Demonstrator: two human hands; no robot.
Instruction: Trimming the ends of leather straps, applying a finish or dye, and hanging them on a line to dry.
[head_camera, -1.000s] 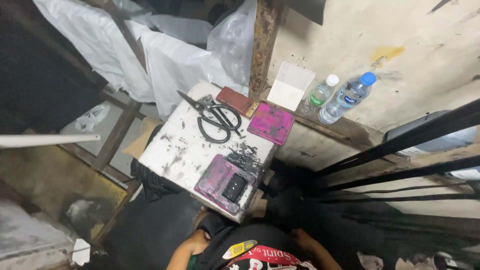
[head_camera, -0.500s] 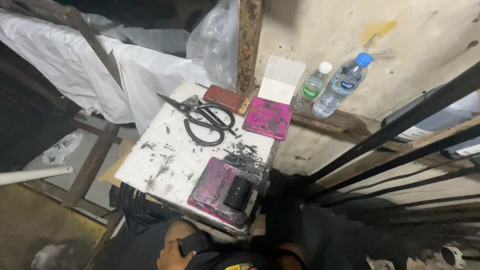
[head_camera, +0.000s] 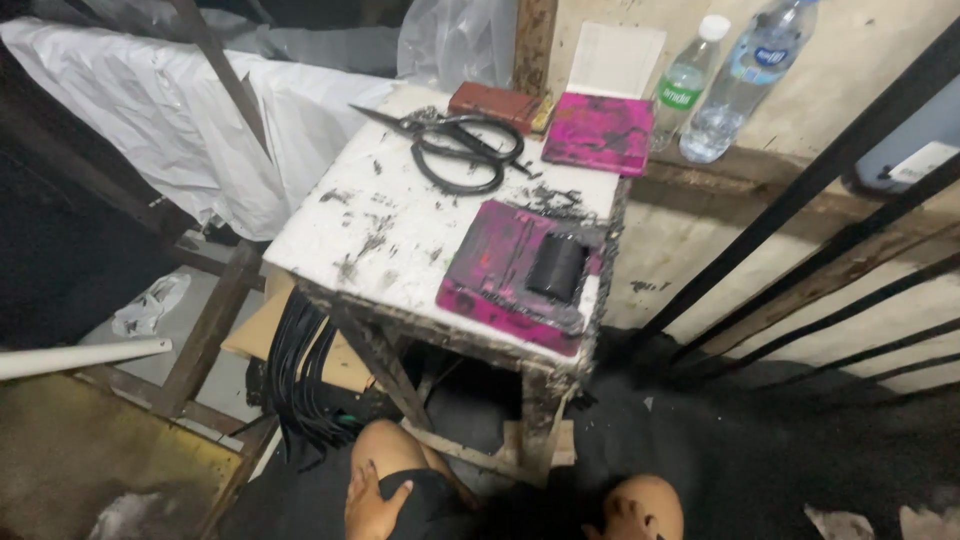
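The left hand has dropped onto the thigh, loosely open, empty; scissors lie blades pointing left.

Small white worktop, square, paint-smeared with black marks, on rough wooden legs, set against a pale wall. Lying on it: large black metal scissors at the far side, blades pointing left; a brown-red rectangular box at the far edge, just beyond the scissors; a pink square block stained black at the far right corner; a second pink stained block at the near right corner, overhanging the edge slightly, with a black rectangular pad resting on top. Black debris is scattered between the blocks.
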